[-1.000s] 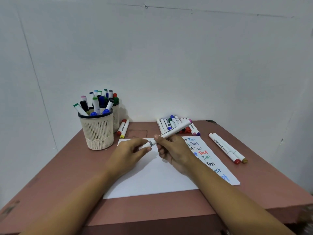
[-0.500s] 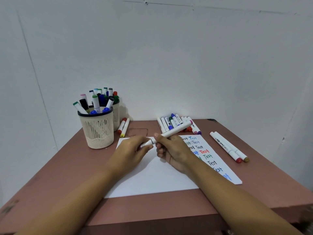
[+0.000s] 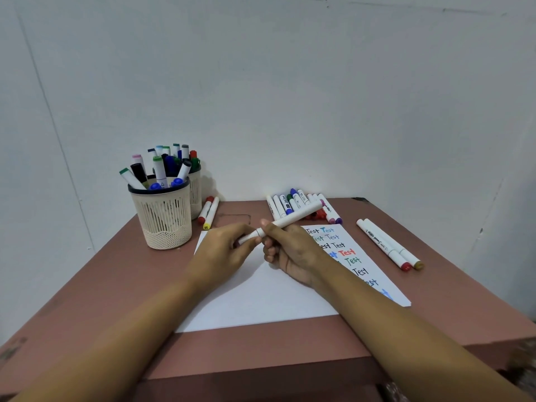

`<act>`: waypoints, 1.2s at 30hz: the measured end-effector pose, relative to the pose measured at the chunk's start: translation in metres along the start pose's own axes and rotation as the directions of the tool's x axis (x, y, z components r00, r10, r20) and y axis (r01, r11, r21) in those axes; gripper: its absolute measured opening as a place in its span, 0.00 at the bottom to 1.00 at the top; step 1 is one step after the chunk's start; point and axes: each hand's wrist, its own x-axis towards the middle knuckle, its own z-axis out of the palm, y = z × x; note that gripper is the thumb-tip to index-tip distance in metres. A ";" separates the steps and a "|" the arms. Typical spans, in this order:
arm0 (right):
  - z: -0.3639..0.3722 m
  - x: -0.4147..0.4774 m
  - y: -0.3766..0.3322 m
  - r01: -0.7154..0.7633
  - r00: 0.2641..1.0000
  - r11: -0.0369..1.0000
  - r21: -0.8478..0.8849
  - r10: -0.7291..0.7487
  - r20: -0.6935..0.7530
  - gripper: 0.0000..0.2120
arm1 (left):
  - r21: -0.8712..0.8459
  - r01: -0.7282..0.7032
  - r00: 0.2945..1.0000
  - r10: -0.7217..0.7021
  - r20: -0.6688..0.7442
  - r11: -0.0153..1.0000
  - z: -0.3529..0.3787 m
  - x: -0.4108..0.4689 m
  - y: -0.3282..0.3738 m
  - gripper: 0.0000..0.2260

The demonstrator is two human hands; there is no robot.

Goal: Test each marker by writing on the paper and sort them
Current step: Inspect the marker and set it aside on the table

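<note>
I saw a big brown tabletop (image 3: 435, 314) against a white wall. A white sheet of paper (image 3: 261, 300) lay flat in the middle of it. Down its right side were rows of the word "Test" (image 3: 345, 252) in black, blue, red and green.

The left hand (image 3: 223, 253) and the right hand (image 3: 293, 253) met just above the far half of the paper, almost touching.

At 10 o'clock from the paper stood a cream cup (image 3: 165, 219) full of markers. A second cup (image 3: 196, 192) stood right behind it, also full.

At 12 o'clock, at the far edge, lay a bunch of markers (image 3: 285, 206) side by side. At 2 o'clock, off the paper, lay two markers (image 3: 388, 245) touching each other, one with a red end and one with a mustard end. Near the cups, at 11 o'clock, lay two more markers (image 3: 208, 213).

Last was the white marker (image 3: 295, 217) being tested. It was up in the air, tilted, its far end pointing to 2 o'clock. The right hand gripped its body with curled fingers. The left hand pinched its near end. I could not tell if the cap was on or off.
</note>
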 end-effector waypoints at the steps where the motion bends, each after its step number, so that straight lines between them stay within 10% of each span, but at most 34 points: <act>1: -0.001 0.000 0.000 0.009 1.000 0.999 -0.034 -0.009 -0.001 0.12 | -0.015 0.029 1.000 -0.030 -0.005 0.999 0.000 0.000 0.000 0.06; 9: 0.001 -0.006 -0.016 0.007 0.949 0.902 -0.431 -0.142 -0.282 0.24 | -0.277 0.411 0.904 -0.427 0.005 0.868 -0.010 0.006 -0.014 0.10; 12: -0.013 0.002 -0.006 0.317 0.701 0.329 -0.890 -0.713 -0.014 0.13 | -0.327 0.493 0.859 -0.511 0.035 0.806 -0.018 0.008 -0.017 0.11; 14: -0.022 0.009 0.002 0.379 0.587 -0.003 -0.925 -0.773 0.243 0.12 | -0.316 0.505 0.857 -0.509 0.074 0.803 -0.019 0.008 -0.018 0.15; 17: -0.024 0.013 0.007 0.397 0.561 -0.206 -0.895 -0.717 0.414 0.16 | -0.306 0.513 0.857 -0.498 0.131 0.802 -0.016 0.008 -0.022 0.15; 29: -0.031 0.002 0.000 0.276 0.821 -0.038 -0.960 -0.510 0.256 0.14 | 0.063 0.285 0.958 -0.285 0.002 0.957 -0.012 0.001 -0.025 0.14; 36: -0.068 -0.006 -0.032 -0.090 0.818 0.148 -0.985 -0.552 -0.158 0.10 | 0.406 0.288 0.811 -0.446 0.378 0.867 -0.011 -0.002 -0.032 0.20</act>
